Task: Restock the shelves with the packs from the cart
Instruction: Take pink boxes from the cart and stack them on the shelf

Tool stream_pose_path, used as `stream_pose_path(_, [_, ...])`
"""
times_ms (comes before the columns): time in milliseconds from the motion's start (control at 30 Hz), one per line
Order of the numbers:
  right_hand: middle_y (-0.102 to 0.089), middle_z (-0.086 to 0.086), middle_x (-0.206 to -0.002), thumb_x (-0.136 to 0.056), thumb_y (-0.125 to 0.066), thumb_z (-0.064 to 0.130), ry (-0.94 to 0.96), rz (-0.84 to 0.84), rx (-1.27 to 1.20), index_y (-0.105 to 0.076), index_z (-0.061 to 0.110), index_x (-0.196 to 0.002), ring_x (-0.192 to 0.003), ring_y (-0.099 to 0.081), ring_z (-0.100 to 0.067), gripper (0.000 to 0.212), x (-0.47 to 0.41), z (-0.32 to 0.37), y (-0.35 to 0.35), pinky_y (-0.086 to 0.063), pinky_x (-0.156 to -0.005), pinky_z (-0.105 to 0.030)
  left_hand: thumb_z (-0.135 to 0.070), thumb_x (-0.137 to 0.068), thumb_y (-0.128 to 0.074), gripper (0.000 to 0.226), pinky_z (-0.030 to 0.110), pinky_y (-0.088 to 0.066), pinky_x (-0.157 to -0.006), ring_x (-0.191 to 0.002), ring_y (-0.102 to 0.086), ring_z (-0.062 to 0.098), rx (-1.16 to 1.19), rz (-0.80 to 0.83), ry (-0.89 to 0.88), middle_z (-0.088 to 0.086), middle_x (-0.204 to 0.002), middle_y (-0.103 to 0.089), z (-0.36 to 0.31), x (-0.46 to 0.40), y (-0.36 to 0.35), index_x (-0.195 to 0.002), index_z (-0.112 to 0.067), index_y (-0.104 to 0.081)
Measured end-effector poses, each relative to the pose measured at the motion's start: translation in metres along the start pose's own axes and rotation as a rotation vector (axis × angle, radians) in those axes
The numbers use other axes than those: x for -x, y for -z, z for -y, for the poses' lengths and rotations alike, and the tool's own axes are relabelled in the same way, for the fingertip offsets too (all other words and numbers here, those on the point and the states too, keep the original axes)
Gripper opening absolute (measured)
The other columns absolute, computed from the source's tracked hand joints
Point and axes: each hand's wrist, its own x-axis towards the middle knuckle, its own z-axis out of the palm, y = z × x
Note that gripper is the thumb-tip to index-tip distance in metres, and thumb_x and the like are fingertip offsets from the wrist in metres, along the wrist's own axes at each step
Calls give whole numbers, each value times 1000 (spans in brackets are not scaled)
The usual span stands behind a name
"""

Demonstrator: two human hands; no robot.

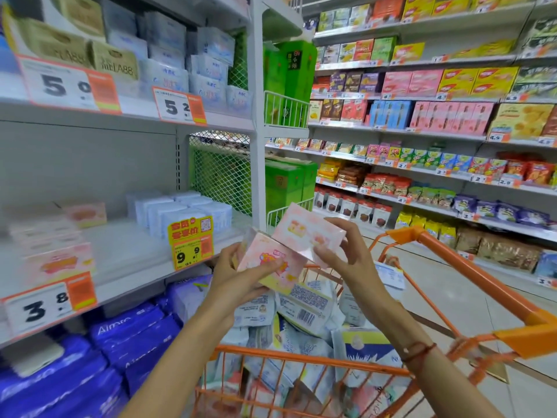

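Two pink packs are up over the orange cart: left hand clamps the lower pink pack, right hand pinches the upper pink pack. Best move: swing left, face labels outward, slide them beside the matching pink stock on the middle shelf.

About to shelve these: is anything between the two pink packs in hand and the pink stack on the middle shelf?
Nothing visible. The pink packs in the left hand and right hand face bare shelf; only the yellow price tag hangs at its edge.
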Motion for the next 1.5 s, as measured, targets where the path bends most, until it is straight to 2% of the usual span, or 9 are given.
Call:
stream_pose_path(100, [-64, 12, -109, -79, -72, 28, -26, -43, -111, -58, 26, -107, -108, -61, -15, 31, -4, 2, 1, -56, -82, -34, -16, -66, -84, 76, 29, -60, -73, -91, -71, 18, -12, 30, 19, -4, -111, -63, -2, 1, 2, -130, -22, -44])
stream_pose_path(267, [-40, 18, -139, -63, -85, 17, 150, 64, 144, -27, 28, -142, -125, -45, 3, 99, 1, 10, -4, -49, -89, -16, -26, -55, -85, 83, 29, -60, -68, -94, -70, 19, 93, 10, 51, 6, -115, -67, -15, -6, 18, -128, -19, -47])
stream_pose_path(433, [-35, 6, -143, -75, -73, 28, 587, 92, 565, -40, 25, -131, -137, -35, -14, 65, -5, 14, -20, -40, -105, -28, -43, -41, -83, 98, 26, -57, -59, -94, -69, 22, 154, -23, 66, 8, -110, -69, -26, -9, 36, -130, -16, -51])
stream_pose_path(667, [-37, -13, -137, -72, -68, -10, 1104, -99, 1076, -46, 26, -125, -122, -44, -31, 69, -23, 4, -39, -48, -89, -38, -21, -76, -77, 30, 42, -59, -71, -94, -67, 25, 538, -94, 224, 13, -103, -64, -38, 0, 49, -103, -12, -69])
stream_pose_path(833, [-47, 17, -118, -71, -78, 34, 262, 103, 480, -41, 43, -118, -98, -54, 2, 61, -31, 26, -60, -46, -64, -10, -20, -78, -74, 30, 34, -56, -69, -99, -64, 24, 467, -221, 126, 10, -115, -65, -41, -3, 71, -106, -17, -67])
stream_pose_path(1000, [-66, 3, -79, -76, -63, 53, -558, 273, -134, -60, 18, -103, -59, -61, -13, 44, -52, 41, -67, -47, -52, -20, -28, -76, -76, 48, 30, -57, -71, -89, -68, 17, 275, -243, 12, 2, -98, -72, -47, -3, 94, -119, -14, -61])
stream_pose_path(1133, [-64, 1, -66, -76, -56, 63, -695, 324, -172, -59, 16, -103, -49, -53, -13, 54, -61, 35, -78, -37, -43, -19, -33, -66, -82, 72, 26, -58, -66, -89, -71, 11, 94, -252, -29, 2, -110, -70, -53, -6, 113, -128, -12, -51])
stream_pose_path(1367, [-60, -12, -86, -80, -50, 64, -893, 479, -445, -59, 11, -99, -57, -57, -20, 57, -93, 24, -111, -45, -47, -20, -30, -69, -82, 46, 34, -56, -83, -93, -64, 4, -62, -418, -197, -5, -100, -71, -74, -10, 135, -107, -16, -61])
stream_pose_path(1500, [-59, -10, -79, -78, -58, 48, -897, 506, -541, -57, 13, -100, -64, -61, -27, 42, -104, 17, -144, -50, -47, -23, -38, -58, -88, 79, 35, -57, -76, -88, -64, 6, -93, -628, -259, -2, -102, -69, -69, -22, 156, -120, -14, -46])
